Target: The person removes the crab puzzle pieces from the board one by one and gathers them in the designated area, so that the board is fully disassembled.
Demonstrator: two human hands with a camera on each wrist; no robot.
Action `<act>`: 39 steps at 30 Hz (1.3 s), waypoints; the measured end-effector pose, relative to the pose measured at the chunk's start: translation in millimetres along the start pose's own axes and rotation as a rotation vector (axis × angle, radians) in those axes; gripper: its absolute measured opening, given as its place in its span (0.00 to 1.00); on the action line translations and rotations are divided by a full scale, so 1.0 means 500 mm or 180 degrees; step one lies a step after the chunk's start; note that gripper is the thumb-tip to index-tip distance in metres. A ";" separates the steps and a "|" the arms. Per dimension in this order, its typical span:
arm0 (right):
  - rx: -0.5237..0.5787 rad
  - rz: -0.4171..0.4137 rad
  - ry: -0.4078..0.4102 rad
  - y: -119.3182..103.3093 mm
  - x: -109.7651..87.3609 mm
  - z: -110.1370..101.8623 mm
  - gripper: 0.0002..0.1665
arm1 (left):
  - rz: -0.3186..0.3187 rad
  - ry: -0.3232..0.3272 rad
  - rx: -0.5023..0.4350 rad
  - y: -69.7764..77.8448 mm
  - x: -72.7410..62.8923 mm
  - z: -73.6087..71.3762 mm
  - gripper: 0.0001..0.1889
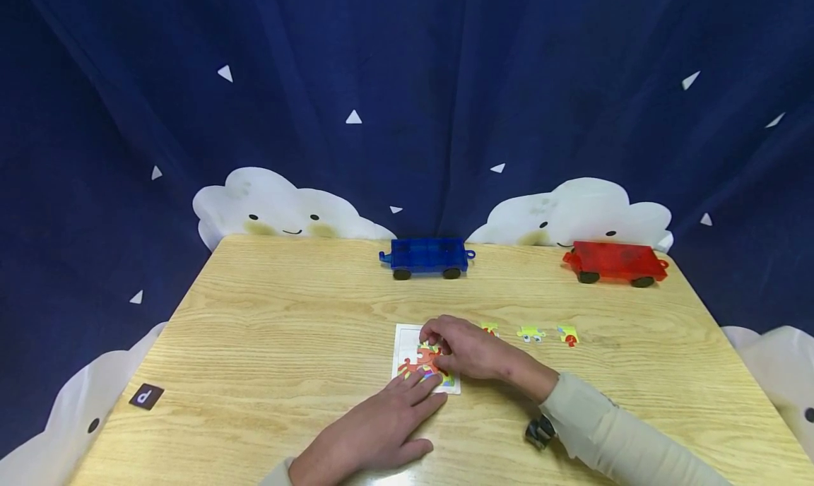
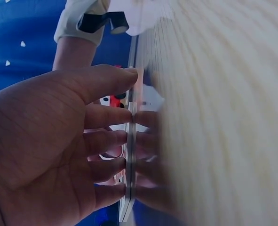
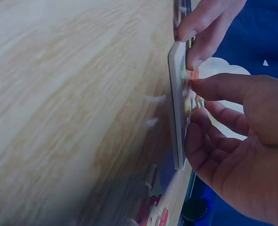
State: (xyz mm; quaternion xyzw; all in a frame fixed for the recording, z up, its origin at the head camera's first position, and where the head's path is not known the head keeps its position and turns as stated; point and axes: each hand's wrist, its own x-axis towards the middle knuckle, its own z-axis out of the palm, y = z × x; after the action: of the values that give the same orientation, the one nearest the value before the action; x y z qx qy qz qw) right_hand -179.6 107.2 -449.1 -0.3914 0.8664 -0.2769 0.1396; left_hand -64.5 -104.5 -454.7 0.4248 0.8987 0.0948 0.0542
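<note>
A small white-bordered jigsaw puzzle board (image 1: 405, 338) lies on the table, its lower part filled with a red and multicoloured picture. My left hand (image 1: 389, 421) rests on its near edge with the fingers extended; in the left wrist view the fingertips touch the side of the board (image 2: 130, 160). From the right, my right hand (image 1: 475, 349) reaches over the board with curled fingers. Between its thumb and fingers it pinches a puzzle piece (image 3: 199, 100) close over the board, partly hidden by the fingers.
Loose puzzle pieces (image 1: 531, 333) lie in a row right of the board. At the table's back stand a blue toy wagon (image 1: 427, 256) and a red toy wagon (image 1: 617, 261). A black card (image 1: 146, 396) lies far left. Behind hangs a dark blue curtain (image 1: 407, 104).
</note>
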 end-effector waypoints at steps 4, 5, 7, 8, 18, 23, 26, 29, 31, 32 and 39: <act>-0.0002 0.0059 0.0059 -0.003 0.003 -0.004 0.10 | -0.0006 -0.0002 -0.0005 0.000 0.000 0.002 0.33; 0.0006 0.0084 0.0097 -0.004 0.005 -0.005 0.07 | -0.0008 -0.0005 -0.0010 0.000 0.000 0.003 0.33; 0.0049 0.0126 0.0173 -0.005 0.007 -0.006 0.03 | -0.0018 -0.0012 -0.0029 0.000 0.000 0.004 0.33; 0.0065 0.0135 0.0211 -0.005 0.008 -0.007 0.03 | -0.0022 -0.0018 -0.0045 -0.001 0.000 0.004 0.33; 0.0104 0.0125 0.0343 -0.005 0.005 -0.009 0.06 | -0.0042 -0.0089 -0.0059 0.000 0.000 0.001 0.33; 0.0067 0.0190 0.0337 -0.007 -0.008 -0.030 0.06 | -0.0049 -0.0094 -0.0092 0.001 -0.001 0.001 0.33; 0.0024 0.0216 0.0344 -0.001 -0.022 -0.045 0.06 | -0.0047 -0.0068 -0.0122 0.000 0.000 0.004 0.33; 0.0029 0.0231 0.0339 0.009 -0.041 -0.059 0.06 | -0.0049 -0.0043 -0.0121 0.000 0.000 0.006 0.33; 0.0046 0.0221 0.0303 0.019 -0.055 -0.069 0.07 | -0.0060 -0.0042 -0.0114 0.000 0.000 0.006 0.33; 0.0062 0.0222 0.0273 0.024 -0.063 -0.075 0.07 | -0.0063 -0.0041 -0.0108 0.001 0.000 0.006 0.33; 0.0033 0.0320 0.0081 0.059 -0.115 -0.117 0.07 | -0.0079 -0.0032 -0.0118 0.002 -0.001 0.006 0.34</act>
State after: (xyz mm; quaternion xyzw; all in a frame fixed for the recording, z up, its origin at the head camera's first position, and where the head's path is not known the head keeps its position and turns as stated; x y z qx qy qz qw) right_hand -186.7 188.2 -417.8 -0.3432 0.8852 -0.2790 0.1444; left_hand -62.8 -104.1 -457.5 0.4131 0.9016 0.1086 0.0678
